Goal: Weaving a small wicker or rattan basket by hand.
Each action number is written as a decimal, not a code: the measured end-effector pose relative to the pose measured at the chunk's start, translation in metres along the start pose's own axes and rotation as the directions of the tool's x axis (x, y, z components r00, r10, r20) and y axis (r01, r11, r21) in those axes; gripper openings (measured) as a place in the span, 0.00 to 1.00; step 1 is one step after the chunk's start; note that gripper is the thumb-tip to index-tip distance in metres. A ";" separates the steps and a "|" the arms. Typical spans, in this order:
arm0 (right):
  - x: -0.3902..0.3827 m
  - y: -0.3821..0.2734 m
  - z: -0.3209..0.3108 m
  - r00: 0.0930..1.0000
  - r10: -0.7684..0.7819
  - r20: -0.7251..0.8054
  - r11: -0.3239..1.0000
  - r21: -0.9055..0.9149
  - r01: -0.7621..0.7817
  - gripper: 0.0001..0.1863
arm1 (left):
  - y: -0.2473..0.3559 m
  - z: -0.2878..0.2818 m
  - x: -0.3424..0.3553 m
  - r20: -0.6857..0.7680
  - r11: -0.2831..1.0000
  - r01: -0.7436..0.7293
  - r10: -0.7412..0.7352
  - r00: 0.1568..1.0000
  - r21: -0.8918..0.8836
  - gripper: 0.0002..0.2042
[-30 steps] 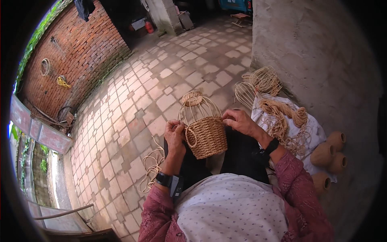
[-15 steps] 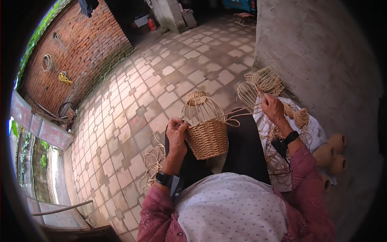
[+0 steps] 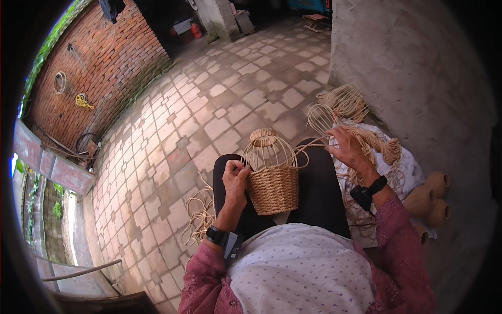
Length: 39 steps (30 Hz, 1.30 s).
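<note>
Paved floor (image 3: 172, 157), brick-patterned. Legs (image 3: 320, 188), black-clad. Woven basket (image 3: 273, 191), one: between the thighs, bare stakes above. Hands, apart — left hand (image 3: 235, 180) pinching the basket's left edge; right hand (image 3: 349, 148) at the cord (image 3: 315, 144) — whether gripping, cannot tell.

Basket in the Middle, Ropes on the Right

The basket (image 3: 273, 191) is in the centre of the frame, between the knees (image 3: 315, 170). The left hand (image 3: 235, 180) is at its left edge; a cord (image 3: 315, 145) goes from its right side to the right hand (image 3: 349, 149). Farther right, a rope hank (image 3: 391, 151) lies on a cloth (image 3: 410, 170), with open frames (image 3: 350, 102) behind (higher in the picture). Pots (image 3: 438, 210) are at the cloth's lower right. Loose strands (image 3: 198, 217) lie left of the knees.
</note>
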State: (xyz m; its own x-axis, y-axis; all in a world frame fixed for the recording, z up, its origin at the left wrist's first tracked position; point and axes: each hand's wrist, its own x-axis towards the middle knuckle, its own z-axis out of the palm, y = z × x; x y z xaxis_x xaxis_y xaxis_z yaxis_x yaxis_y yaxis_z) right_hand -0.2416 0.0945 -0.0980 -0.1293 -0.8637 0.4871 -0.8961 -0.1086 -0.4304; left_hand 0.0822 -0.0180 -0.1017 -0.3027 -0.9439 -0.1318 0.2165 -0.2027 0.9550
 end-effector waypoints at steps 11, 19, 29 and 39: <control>0.020 -0.031 0.008 0.811 -0.034 0.585 0.801 0.500 -0.328 0.10 | -0.001 -0.005 -0.005 -0.006 0.996 -0.085 0.085 0.996 -0.036 0.08; 0.047 0.078 -0.203 0.725 0.452 0.520 0.755 0.210 -0.621 0.12 | -0.006 -0.007 -0.012 0.029 0.996 -0.074 0.075 0.997 -0.043 0.08; 0.012 -0.119 -0.126 0.904 -0.207 0.375 0.697 0.705 -0.132 0.16 | 0.014 -0.005 -0.024 0.233 0.977 -0.061 0.012 0.972 0.203 0.09; 0.010 -0.200 -0.088 0.855 -0.494 0.159 0.574 0.798 0.182 0.06 | 0.027 0.000 -0.034 0.354 0.560 -0.453 0.284 0.891 0.693 0.13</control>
State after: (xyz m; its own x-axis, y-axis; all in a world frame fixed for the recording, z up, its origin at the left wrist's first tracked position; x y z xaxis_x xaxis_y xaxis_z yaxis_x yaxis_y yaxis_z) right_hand -0.1006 0.1504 0.0599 0.3995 -0.7633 0.5078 -0.1987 -0.6128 -0.7648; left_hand 0.0987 0.0089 -0.0718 -0.5366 -0.8068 0.2474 -0.3849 0.4949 0.7790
